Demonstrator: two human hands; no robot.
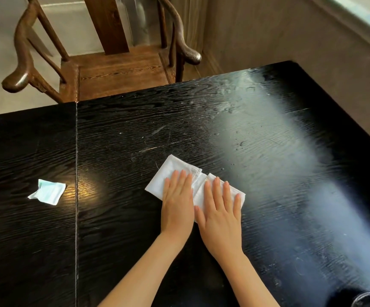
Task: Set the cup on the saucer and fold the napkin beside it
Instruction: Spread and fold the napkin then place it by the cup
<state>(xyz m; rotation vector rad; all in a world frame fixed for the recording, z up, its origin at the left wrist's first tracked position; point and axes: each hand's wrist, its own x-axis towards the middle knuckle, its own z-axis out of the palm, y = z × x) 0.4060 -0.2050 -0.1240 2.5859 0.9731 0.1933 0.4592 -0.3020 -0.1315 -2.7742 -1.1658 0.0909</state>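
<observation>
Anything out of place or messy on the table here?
A crumpled pale blue-and-white scrap lies loose on the table, left of the napkin. Droplets and smears mark the tabletop's far right part. No cup or saucer is clearly in view, though the left hand and right hand press the napkin flat.

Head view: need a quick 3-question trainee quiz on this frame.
1. True or false: the left hand and the right hand both lie flat, fingers straight, on the white napkin.
2. Where is the small blue-and-white packet? A) apart from the napkin, to the person's left B) on top of the napkin C) under the right hand
3. Fill in: the napkin lies on a black wooden ____.

Key: 1 true; 2 A; 3 table.
</observation>
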